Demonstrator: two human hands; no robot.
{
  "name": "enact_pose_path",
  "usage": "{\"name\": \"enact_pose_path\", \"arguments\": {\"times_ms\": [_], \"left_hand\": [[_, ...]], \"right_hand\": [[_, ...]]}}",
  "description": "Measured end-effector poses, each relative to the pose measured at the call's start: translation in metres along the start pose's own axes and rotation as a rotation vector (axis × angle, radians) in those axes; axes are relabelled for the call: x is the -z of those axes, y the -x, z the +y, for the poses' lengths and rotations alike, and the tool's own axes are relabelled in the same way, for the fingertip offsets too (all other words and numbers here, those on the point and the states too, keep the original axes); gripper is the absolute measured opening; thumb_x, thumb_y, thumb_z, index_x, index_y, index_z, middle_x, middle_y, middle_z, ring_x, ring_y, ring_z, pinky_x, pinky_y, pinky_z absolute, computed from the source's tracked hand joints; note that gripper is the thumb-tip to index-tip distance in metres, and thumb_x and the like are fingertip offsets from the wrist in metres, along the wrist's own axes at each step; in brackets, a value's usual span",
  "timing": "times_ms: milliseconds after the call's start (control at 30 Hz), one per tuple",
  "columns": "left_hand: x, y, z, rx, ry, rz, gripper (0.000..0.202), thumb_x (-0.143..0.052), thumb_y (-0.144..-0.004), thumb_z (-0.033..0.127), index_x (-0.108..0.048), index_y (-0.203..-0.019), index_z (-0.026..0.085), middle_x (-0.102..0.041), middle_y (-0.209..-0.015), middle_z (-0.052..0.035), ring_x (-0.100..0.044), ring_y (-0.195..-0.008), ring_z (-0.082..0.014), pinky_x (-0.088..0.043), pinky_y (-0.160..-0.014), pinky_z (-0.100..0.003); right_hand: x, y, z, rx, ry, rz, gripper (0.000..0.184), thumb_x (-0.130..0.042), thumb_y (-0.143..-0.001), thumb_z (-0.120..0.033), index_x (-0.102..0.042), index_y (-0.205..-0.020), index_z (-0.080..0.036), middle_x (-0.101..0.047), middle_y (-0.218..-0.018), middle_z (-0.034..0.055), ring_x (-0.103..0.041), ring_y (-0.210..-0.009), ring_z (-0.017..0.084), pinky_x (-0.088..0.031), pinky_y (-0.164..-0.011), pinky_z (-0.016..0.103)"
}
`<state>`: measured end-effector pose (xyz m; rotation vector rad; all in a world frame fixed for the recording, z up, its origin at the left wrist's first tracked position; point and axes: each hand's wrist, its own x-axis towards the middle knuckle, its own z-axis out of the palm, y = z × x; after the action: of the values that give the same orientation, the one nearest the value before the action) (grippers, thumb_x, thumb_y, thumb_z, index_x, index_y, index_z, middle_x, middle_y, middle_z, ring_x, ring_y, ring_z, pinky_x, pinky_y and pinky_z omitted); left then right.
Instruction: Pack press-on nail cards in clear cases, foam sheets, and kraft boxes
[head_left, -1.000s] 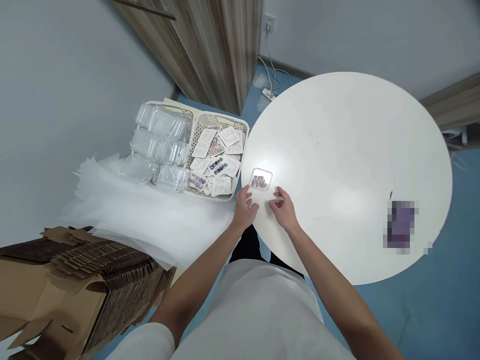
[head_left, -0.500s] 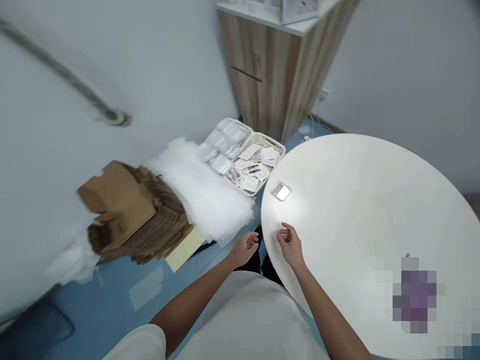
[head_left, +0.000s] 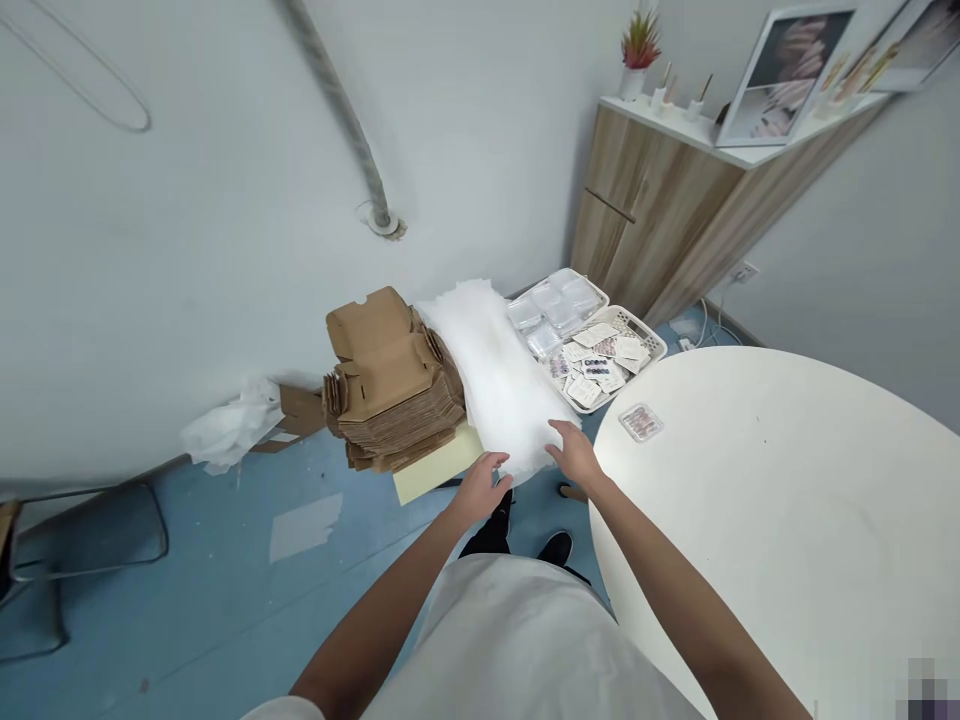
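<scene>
The bare left hand [head_left: 481, 489] and bare right hand [head_left: 576, 455], apart and loosely spread, hover near layered, rectangular, translucent white plastic-like sheets [head_left: 499, 365].

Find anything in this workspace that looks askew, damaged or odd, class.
The white sheets are stacked unevenly, their edges out of line. Cards lie jumbled at different angles in the basket beside the table. Where the pipe meets the wall, a ragged brown patch looks like damage. A pale patch interrupts the blue floor.
</scene>
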<state>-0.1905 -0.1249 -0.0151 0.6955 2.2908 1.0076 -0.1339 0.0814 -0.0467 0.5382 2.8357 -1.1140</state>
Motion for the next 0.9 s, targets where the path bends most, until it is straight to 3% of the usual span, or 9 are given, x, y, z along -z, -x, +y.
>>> {"name": "enact_pose_path", "arguments": {"times_ms": [200, 333, 500, 700, 900], "left_hand": [[0.021, -0.052, -0.015, -0.117, -0.080, -0.064, 0.038, -0.050, -0.076, 0.028, -0.050, -0.113, 0.017, -0.050, -0.121, -0.0087, -0.044, -0.114, -0.0211, -0.033, -0.098, -0.036], [0.024, -0.085, -0.024, -0.145, -0.086, -0.170, 0.045, -0.051, -0.074, 0.029, -0.047, -0.117, 0.015, -0.041, -0.131, -0.0114, -0.035, -0.123, -0.0225, -0.028, -0.102, -0.036], [0.025, -0.100, -0.044, -0.021, -0.033, -0.235, 0.050, -0.056, -0.068, 0.032, -0.050, -0.114, 0.014, -0.039, -0.132, -0.0152, -0.029, -0.126, -0.0279, -0.025, -0.102, -0.041], [0.023, -0.097, -0.059, 0.049, 0.061, -0.217, 0.051, -0.059, -0.064, 0.033, -0.050, -0.112, 0.016, -0.038, -0.133, -0.0136, -0.030, -0.125, -0.0276, -0.023, -0.103, -0.040], [0.022, -0.091, -0.063, 0.048, 0.024, -0.237, 0.052, -0.057, -0.067, 0.034, -0.049, -0.114, 0.015, -0.038, -0.132, -0.0152, -0.031, -0.125, -0.0283, -0.025, -0.102, -0.040]], "right_hand": [[-0.019, -0.062, -0.030, -0.013, 0.187, -0.127, 0.053, -0.040, -0.076, -0.008, -0.035, -0.129, -0.012, -0.028, -0.139, 0.0126, -0.026, -0.128, 0.023, -0.034, -0.096, 0.034], [-0.035, -0.088, -0.030, -0.063, 0.273, -0.069, 0.058, -0.045, -0.074, -0.006, -0.033, -0.130, -0.012, -0.017, -0.143, 0.0140, -0.016, -0.131, 0.026, -0.029, -0.098, 0.038], [-0.048, -0.096, -0.020, -0.165, 0.305, 0.057, 0.057, -0.045, -0.073, -0.006, -0.037, -0.127, -0.021, -0.036, -0.133, 0.0136, -0.037, -0.119, 0.029, -0.035, -0.089, 0.043], [-0.050, -0.103, -0.015, -0.206, 0.323, 0.219, 0.063, -0.049, -0.071, -0.012, -0.029, -0.130, -0.019, -0.041, -0.126, 0.0143, -0.037, -0.116, 0.029, -0.031, -0.090, 0.043], [-0.049, -0.110, -0.023, -0.269, 0.250, 0.145, 0.035, -0.041, -0.078, -0.017, -0.043, -0.113, -0.018, -0.059, -0.096, 0.0095, -0.054, -0.087, 0.022, -0.037, -0.073, 0.034]]}}
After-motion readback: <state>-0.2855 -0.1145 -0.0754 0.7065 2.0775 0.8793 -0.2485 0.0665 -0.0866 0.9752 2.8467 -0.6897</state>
